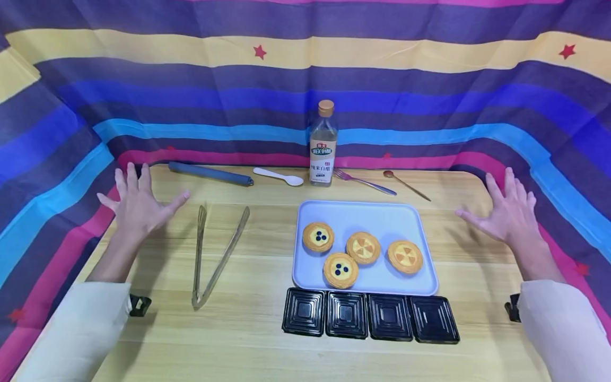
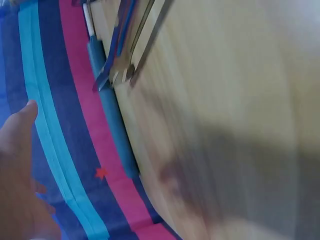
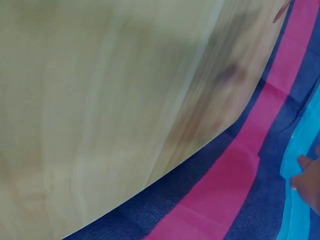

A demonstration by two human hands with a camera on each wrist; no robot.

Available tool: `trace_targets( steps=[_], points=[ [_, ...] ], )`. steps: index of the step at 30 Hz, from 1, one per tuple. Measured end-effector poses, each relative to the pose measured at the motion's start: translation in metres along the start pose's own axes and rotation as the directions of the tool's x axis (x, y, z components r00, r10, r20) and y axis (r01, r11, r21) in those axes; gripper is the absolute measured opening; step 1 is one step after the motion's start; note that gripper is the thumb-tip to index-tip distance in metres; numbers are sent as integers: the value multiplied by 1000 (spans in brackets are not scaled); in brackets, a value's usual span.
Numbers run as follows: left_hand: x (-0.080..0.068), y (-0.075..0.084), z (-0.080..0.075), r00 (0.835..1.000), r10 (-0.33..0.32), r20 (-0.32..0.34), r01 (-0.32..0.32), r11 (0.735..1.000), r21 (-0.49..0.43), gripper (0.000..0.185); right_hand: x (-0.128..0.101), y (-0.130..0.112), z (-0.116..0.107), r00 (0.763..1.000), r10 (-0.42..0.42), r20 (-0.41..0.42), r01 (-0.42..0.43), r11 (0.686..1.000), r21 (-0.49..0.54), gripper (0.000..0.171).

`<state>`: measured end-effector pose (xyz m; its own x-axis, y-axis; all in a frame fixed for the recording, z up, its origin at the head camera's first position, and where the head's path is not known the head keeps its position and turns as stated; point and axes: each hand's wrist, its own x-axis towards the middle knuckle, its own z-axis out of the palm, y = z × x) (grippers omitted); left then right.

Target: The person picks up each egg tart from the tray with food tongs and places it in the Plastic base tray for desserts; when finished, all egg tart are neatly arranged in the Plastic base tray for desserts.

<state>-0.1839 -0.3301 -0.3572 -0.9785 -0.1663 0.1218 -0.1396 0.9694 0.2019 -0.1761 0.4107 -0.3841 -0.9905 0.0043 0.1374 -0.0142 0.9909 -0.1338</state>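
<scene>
Tongs lie splayed on the left of the table, near the left hand, its fingers spread apart. Rightward, a pale tray holds four tarts, with four black square dishes along its near edge. Right of the tray and a thin gold spoon hovers the right hand, fingers likewise apart.

Free room lies on the surface right of the tray and between it and the tongs leftward, while the bottle stands in the way behind its left half and black containers line its near edge.
</scene>
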Motion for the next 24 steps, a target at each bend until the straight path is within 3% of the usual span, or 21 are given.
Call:
trace_targets(
  steps=[6,14,19,24],
  points=[
    [-28,8,8,999,-11,43,16,993,-115,112,-16,-5,5,1000,-4,-11,6,990,143,102],
    [-74,30,23,991,-6,134,47,952,-303,115,-41,-26,7,988,-48,145,2,952,305,90],
    [-100,46,31,959,-4,284,111,926,-362,118,-57,-47,12,959,-121,256,5,911,412,74],
    [-121,57,41,933,-2,361,134,931,-340,122,-71,-63,18,931,-198,306,12,855,518,51]
  ],
)
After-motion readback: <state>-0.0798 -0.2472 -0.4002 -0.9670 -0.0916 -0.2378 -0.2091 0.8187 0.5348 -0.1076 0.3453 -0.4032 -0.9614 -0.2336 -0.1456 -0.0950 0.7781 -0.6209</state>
